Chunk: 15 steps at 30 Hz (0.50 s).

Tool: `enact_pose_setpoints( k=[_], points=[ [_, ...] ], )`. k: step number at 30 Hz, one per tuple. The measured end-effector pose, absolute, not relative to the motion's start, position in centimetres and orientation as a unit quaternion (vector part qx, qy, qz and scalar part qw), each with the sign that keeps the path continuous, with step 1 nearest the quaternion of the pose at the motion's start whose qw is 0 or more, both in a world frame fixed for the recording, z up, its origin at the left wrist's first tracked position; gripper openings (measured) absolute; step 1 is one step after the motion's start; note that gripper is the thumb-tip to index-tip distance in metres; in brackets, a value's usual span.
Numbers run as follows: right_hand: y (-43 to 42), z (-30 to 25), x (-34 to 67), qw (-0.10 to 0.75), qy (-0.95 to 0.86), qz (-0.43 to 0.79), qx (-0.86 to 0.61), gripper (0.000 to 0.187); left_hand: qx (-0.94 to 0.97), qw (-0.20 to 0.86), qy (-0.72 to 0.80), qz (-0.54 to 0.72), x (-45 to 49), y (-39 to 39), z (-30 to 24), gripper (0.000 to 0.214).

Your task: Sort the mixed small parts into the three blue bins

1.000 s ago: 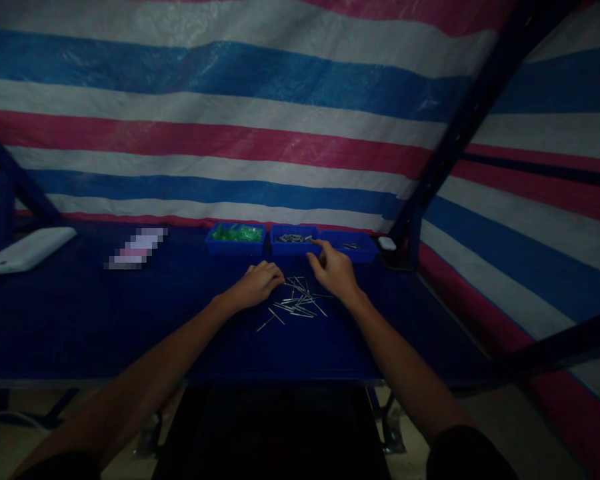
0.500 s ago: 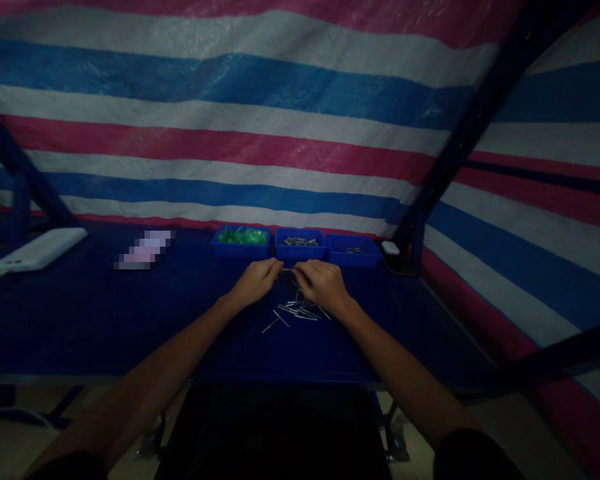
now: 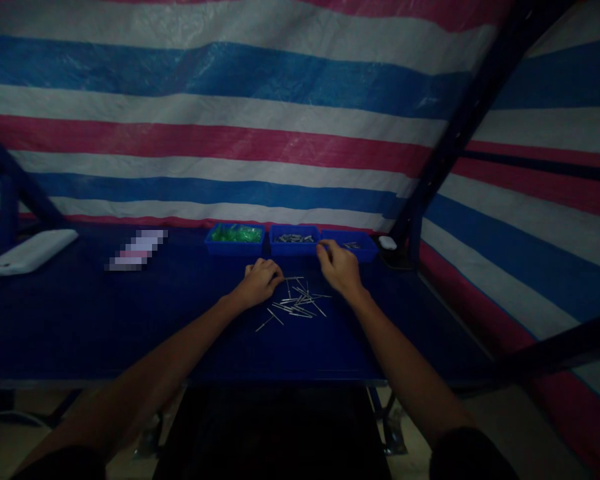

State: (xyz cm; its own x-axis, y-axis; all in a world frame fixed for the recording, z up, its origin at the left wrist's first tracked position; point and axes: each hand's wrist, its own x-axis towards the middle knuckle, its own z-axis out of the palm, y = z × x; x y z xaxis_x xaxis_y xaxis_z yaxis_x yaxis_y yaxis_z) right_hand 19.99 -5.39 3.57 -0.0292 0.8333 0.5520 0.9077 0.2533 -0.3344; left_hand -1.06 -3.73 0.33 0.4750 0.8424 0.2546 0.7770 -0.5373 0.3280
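Note:
My left hand (image 3: 261, 281) is closed in a pinch above the blue table. A thin silver metal rod (image 3: 294, 277) sticks out to the right from its fingertips. Just below and right of that hand lies a loose pile of similar metal rods (image 3: 299, 304), some crossing each other. My right hand (image 3: 342, 268) is at the front of the blue bins, with thumb and forefinger drawn together by the corner of the middle bin (image 3: 295, 249). Whatever those fingers hold, if anything, is too small to make out. Short grey metal pieces (image 3: 294, 238) fill the middle bin.
Left of the middle bin stands a blue bin (image 3: 236, 249) of green plastic pieces. The right bin (image 3: 363, 253) has a few thin rods. A small white case (image 3: 387, 243) sits farther right. A white power bank (image 3: 30, 253) lies at far left. Striped sheeting (image 3: 230, 147) hangs behind.
My hands have come apart. The right hand has let go of the rod's end and moved right and up to the bins; the left keeps the rod, and more of the pile shows.

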Motion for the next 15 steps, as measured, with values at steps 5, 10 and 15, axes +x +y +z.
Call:
enact_pose_setpoints(
  k=[5, 10, 15],
  points=[
    [-6.5, 2.6, 16.4, 0.260, -0.840, -0.059, -0.472, 0.035, 0.831, 0.126, 0.478, 0.253, -2.1, -3.2, 1.0, 0.032],
    [-6.1, 1.8, 16.3, 0.245, -0.852, -0.098, -0.452, 0.023, 0.822, 0.154, 0.480, 0.267, -2.0, -3.2, 1.3, 0.039],
    [-6.0, 1.9, 16.8, 0.242, -0.860, -0.112, -0.435, 0.020, 0.831, 0.167, 0.462, 0.261, -1.5, -3.7, 1.4, 0.039]
  ],
)
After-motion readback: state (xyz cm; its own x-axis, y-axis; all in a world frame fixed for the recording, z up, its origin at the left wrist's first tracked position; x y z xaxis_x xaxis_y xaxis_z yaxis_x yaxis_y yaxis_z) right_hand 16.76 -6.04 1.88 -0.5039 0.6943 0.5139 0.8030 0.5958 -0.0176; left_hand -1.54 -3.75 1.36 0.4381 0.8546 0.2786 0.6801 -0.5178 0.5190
